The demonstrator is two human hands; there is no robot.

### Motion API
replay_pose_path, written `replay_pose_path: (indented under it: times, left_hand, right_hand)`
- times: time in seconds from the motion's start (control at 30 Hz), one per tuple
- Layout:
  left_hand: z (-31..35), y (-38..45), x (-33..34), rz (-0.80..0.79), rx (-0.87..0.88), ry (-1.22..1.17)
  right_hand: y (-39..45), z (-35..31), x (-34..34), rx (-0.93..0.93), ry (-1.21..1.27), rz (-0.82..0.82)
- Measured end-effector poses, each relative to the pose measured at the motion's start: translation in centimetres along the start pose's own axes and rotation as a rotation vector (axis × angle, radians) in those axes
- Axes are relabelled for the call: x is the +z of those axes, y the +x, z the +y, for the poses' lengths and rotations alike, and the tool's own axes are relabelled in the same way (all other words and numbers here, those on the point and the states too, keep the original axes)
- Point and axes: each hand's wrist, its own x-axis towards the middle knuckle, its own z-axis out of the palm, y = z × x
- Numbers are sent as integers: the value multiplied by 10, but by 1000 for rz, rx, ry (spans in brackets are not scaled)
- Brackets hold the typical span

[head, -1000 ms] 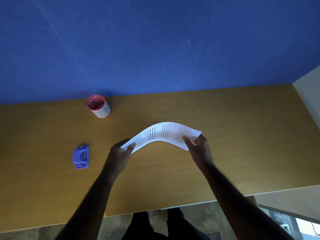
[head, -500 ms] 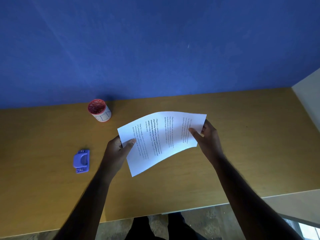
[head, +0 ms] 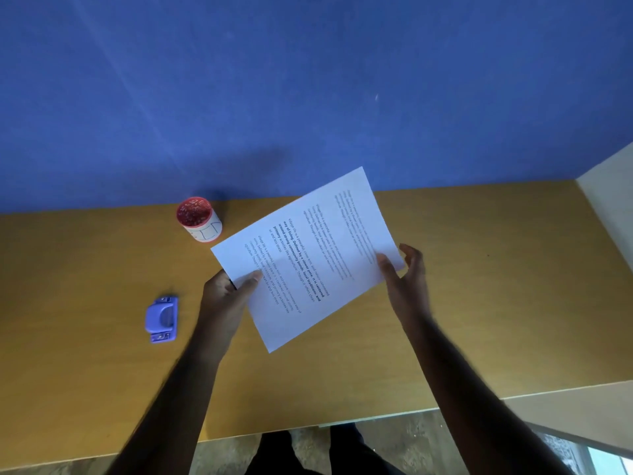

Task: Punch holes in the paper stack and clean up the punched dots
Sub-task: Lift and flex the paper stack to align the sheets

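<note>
A white printed paper stack [head: 318,248] is held up above the wooden table [head: 479,303], tilted so its text faces me. My left hand [head: 229,296] pinches its lower left edge with the thumb on top. My right hand [head: 407,286] holds the right edge, thumb on the front and fingers behind. A small purple hole punch [head: 161,318] lies on the table to the left of my left arm. A red-rimmed white cup [head: 199,219] filled with small paper dots stands at the back left, near the wall.
A blue wall [head: 308,80] rises directly behind the table. A pale side panel [head: 609,200] borders the table at the right. The table's front edge runs just before my legs.
The paper stack rose from a bowed, flat-lying pose to an upright, tilted one facing me. Both hands lifted with it and moved slightly apart.
</note>
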Motion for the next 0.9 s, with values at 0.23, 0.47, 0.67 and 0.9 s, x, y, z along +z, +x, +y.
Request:
replay_pose_path:
  times: [0.23, 0.47, 0.67, 0.9]
  left_hand:
    - [-11, -1, 0, 90, -44, -82]
    - [-25, -25, 12, 74, -85, -177]
    - [-42, -40, 11, 87, -135, -125]
    - [-66, -37, -24, 138, -221, -106]
  right_hand:
    - [-34, -1, 34, 268, 503, -231]
    - [-50, -19, 51, 258, 801, -363]
    - [-45, -19, 55, 154, 509, -203]
    - [-42, -13, 55, 32, 291, -142]
